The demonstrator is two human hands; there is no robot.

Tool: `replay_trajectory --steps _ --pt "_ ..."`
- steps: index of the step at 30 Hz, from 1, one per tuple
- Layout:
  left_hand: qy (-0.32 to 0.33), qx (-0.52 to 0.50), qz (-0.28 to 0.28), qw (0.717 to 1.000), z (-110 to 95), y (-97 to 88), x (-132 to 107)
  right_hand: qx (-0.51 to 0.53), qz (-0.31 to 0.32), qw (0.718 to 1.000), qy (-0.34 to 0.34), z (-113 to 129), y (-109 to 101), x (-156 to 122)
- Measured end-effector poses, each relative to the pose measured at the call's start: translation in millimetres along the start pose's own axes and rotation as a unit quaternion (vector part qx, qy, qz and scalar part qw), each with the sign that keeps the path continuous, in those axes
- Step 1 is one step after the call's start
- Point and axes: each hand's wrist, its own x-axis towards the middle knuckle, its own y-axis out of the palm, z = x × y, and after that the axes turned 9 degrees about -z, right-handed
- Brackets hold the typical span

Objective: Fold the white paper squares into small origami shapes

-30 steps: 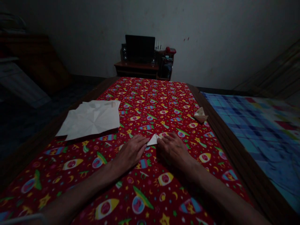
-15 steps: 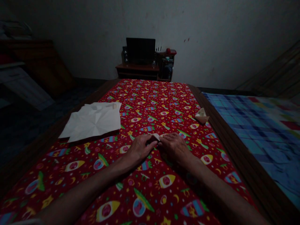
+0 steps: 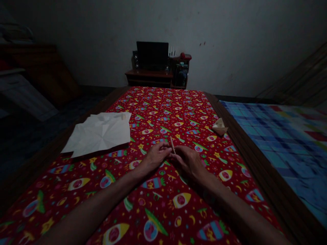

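Observation:
A small folded piece of white paper (image 3: 172, 144) stands on edge between my two hands, above the red patterned cloth (image 3: 163, 190). My left hand (image 3: 155, 157) pinches it from the left with closed fingers. My right hand (image 3: 187, 160) grips it from the right, fingers curled. Both forearms reach in from the bottom of the view. Most of the folded paper is hidden by my fingers.
A stack of creased white paper sheets (image 3: 99, 132) lies on the cloth at the left. A finished folded paper boat (image 3: 219, 126) sits near the right edge. A blue patterned mattress (image 3: 283, 143) lies to the right. A dark screen (image 3: 152, 55) stands on a low cabinet by the far wall.
The folded paper lay flat on the cloth under my fingertips; both hands have since lifted it and turned it up on edge between them.

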Motion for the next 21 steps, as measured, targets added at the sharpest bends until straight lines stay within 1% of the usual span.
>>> replay_trajectory --steps 2,5,8,18,21 --pt "-0.009 -0.011 0.005 1.0 -1 0.9 0 0.029 -0.004 0.999 0.04 0 1 1" --pt "-0.015 -0.023 0.004 1.0 -2 2.7 -1 0.051 0.01 0.994 0.096 1 0 2" --pt "-0.018 -0.029 -0.002 0.999 -3 4.6 -2 0.062 0.018 0.989 0.131 3 -1 4" --pt "-0.015 -0.034 -0.021 0.999 3 5.6 3 0.08 0.018 0.983 0.165 9 -5 10" --pt "-0.016 -0.02 0.01 1.0 1 3.9 6 0.085 0.024 0.983 0.164 10 -6 10"
